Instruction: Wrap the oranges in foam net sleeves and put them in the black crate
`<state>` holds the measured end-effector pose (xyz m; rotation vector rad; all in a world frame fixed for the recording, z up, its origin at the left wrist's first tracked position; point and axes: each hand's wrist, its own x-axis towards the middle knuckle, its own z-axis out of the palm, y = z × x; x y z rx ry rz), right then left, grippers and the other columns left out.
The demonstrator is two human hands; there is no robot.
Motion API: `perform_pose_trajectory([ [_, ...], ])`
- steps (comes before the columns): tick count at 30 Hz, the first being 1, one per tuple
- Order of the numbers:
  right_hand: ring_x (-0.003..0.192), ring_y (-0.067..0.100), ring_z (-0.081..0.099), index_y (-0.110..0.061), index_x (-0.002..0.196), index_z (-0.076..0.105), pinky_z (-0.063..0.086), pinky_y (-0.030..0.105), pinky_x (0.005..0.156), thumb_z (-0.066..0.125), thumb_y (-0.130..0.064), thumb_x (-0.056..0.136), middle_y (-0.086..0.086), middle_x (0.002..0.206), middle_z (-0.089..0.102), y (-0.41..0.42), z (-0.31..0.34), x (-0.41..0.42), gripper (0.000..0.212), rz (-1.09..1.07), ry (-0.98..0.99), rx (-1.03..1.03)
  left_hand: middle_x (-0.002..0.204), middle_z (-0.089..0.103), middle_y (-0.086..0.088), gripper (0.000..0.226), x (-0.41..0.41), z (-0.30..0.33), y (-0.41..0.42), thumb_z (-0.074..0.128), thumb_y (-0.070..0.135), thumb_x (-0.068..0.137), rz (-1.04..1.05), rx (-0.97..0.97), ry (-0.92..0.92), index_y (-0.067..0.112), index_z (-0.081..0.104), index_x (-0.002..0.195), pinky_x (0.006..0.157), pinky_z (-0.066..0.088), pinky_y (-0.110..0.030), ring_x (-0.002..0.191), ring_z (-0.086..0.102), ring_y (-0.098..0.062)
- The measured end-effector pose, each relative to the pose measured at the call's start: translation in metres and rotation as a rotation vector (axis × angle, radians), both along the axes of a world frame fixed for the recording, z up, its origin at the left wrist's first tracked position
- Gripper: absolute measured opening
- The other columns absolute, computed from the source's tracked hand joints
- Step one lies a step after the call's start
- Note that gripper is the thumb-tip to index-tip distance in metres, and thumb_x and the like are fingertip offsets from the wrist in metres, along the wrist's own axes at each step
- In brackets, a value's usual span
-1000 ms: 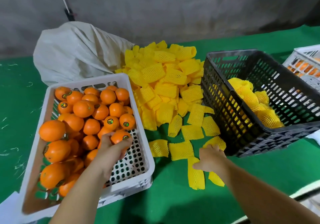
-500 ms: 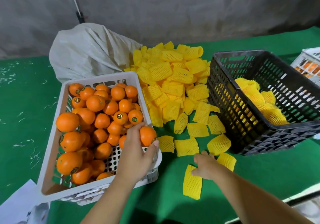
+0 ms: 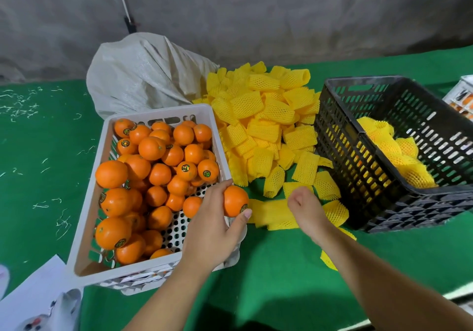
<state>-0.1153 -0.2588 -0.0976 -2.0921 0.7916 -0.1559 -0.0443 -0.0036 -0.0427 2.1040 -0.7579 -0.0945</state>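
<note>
change: left hand (image 3: 212, 231) has lifted one orange (image 3: 235, 201) out of the white crate (image 3: 84, 231) and carried it right, over the crate's right rim; right hand (image 3: 308, 210) has pulled a foam net sleeve (image 3: 271, 214) off the green table (image 3: 281, 266) toward it, sleeve motion-blurred.
left hand: grasping the orange, thumb under its near side, fingers curled over the far side. Orange sits at the fingertips, right of the palm, sticker on its lower right.
right hand: fingers curled down onto the blurred sleeve; looks like a pinch on its right end, exact grip hidden by the back of the hand.
gap: orange and sleeve just beside each other, sleeve to the right of the orange, not yet on it.
white crate: near left, partly full of bare oranges, perforated floor showing at its near right.
loose sleeves: a few flat on the table near the right hand, one under the right forearm; main sleeve pile (image 3: 263, 116) farther back, between the two crates.
black crate (image 3: 371, 177): right, tilted, holding wrapped oranges (image 3: 399, 151) in yellow netting at its far right side.
far: grey sack (image 3: 143, 75) behind the white crate; second white crate (image 3: 460, 95) at the right edge.
near left corner: white paper (image 3: 38, 287).
</note>
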Motion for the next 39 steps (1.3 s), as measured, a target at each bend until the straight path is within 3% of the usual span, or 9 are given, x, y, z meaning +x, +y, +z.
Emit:
perform_pose_trajectory([
  [5, 0.061, 0.006, 0.055, -0.028, 0.115, 0.054, 0.04, 0.023, 0.054, 0.06, -0.028, 0.102, -0.012, 0.076, 0.062, 0.044, 0.071, 0.029, 0.014, -0.053, -0.521, -0.086, 0.149, 0.039, 0.029, 0.067, -0.001, 0.004, 0.002, 0.064, 0.069, 0.095, -0.06, -0.145, 0.071, 0.05, 0.033, 0.151, 0.093, 0.053, -0.026, 0.128, 0.053, 0.0],
  [11, 0.081, 0.004, 0.066, -0.028, 0.122, 0.063, 0.052, 0.021, 0.075, 0.05, -0.007, 0.097, -0.007, 0.08, 0.069, 0.101, 0.102, 0.032, 0.035, 0.058, -0.64, 0.632, 0.136, 0.049, 0.03, 0.068, 0.004, 0.004, 0.008, 0.075, 0.054, 0.093, -0.099, -0.273, 0.242, 0.046, 0.037, 0.15, 0.096, 0.056, -0.027, 0.121, 0.063, -0.01],
  [15, 0.091, 0.013, 0.065, -0.037, 0.132, 0.055, 0.052, 0.041, 0.091, 0.061, -0.007, 0.096, 0.002, 0.085, 0.066, 0.096, 0.104, 0.04, 0.048, -0.024, -0.527, 0.811, 0.127, 0.055, 0.029, 0.068, 0.004, 0.006, 0.008, 0.077, 0.053, 0.091, -0.105, -0.291, 0.32, 0.047, 0.039, 0.148, 0.094, 0.058, -0.028, 0.115, 0.067, -0.011],
  [22, 0.122, 0.021, 0.051, -0.049, 0.148, 0.04, 0.049, 0.029, 0.08, 0.081, -0.014, 0.088, -0.002, 0.133, 0.042, 0.089, 0.102, 0.05, 0.081, -0.073, -0.316, 0.658, 0.127, 0.053, 0.027, 0.074, 0.0, 0.007, 0.006, 0.08, 0.056, 0.089, -0.15, -0.277, 0.393, 0.047, 0.038, 0.151, 0.091, 0.062, -0.056, 0.112, 0.067, -0.014],
  [25, 0.12, 0.023, 0.062, -0.031, 0.137, 0.057, 0.057, 0.036, 0.083, 0.081, -0.019, 0.09, -0.002, 0.132, 0.062, 0.078, 0.105, 0.051, 0.054, 0.037, -0.193, 0.808, 0.13, 0.053, 0.016, 0.077, -0.001, 0.009, 0.008, 0.082, 0.052, 0.089, -0.145, -0.313, 0.456, 0.046, 0.038, 0.152, 0.094, 0.06, -0.062, 0.114, 0.066, -0.025],
  [28, 0.1, 0.018, 0.068, -0.025, 0.104, 0.067, 0.054, 0.026, 0.072, 0.072, -0.016, 0.095, -0.007, 0.1, 0.072, 0.076, 0.104, 0.049, 0.015, -0.012, -0.295, 0.46, 0.145, 0.046, 0.02, 0.072, -0.002, 0.011, 0.008, 0.082, 0.046, 0.09, -0.158, -0.333, 0.392, 0.047, 0.043, 0.15, 0.099, 0.058, -0.058, 0.129, 0.059, -0.023],
  [31, 0.081, 0.008, 0.052, -0.022, 0.096, 0.055, 0.042, 0.029, 0.065, 0.072, -0.005, 0.087, -0.015, 0.084, 0.052, 0.082, 0.1, 0.048, 0.026, -0.018, -0.42, 0.031, 0.161, 0.026, 0.024, 0.065, -0.001, 0.014, 0.004, 0.088, 0.039, 0.079, -0.1, -0.386, 0.277, 0.056, 0.058, 0.134, 0.106, 0.054, -0.031, 0.148, 0.036, 0.0],
  [34, 0.083, 0.013, 0.048, -0.025, 0.098, 0.055, 0.047, 0.037, 0.068, 0.079, -0.011, 0.082, -0.019, 0.082, 0.045, 0.086, 0.095, 0.045, 0.032, 0.09, -0.402, -0.251, 0.164, 0.018, 0.024, 0.064, 0.0, 0.017, 0.002, 0.09, 0.036, 0.073, -0.1, -0.375, 0.313, 0.064, 0.062, 0.124, 0.1, 0.051, -0.015, 0.145, 0.03, 0.016],
  [39, 0.094, 0.024, 0.065, -0.021, 0.103, 0.065, 0.056, 0.04, 0.071, 0.078, -0.023, 0.087, 0.0, 0.097, 0.07, 0.076, 0.097, 0.047, 0.021, 0.229, -0.265, -0.461, 0.161, 0.021, 0.034, 0.064, 0.002, 0.016, 0.005, 0.09, 0.029, 0.078, -0.197, -0.357, 0.421, 0.057, 0.063, 0.129, 0.097, 0.055, -0.022, 0.147, 0.032, 0.011],
])
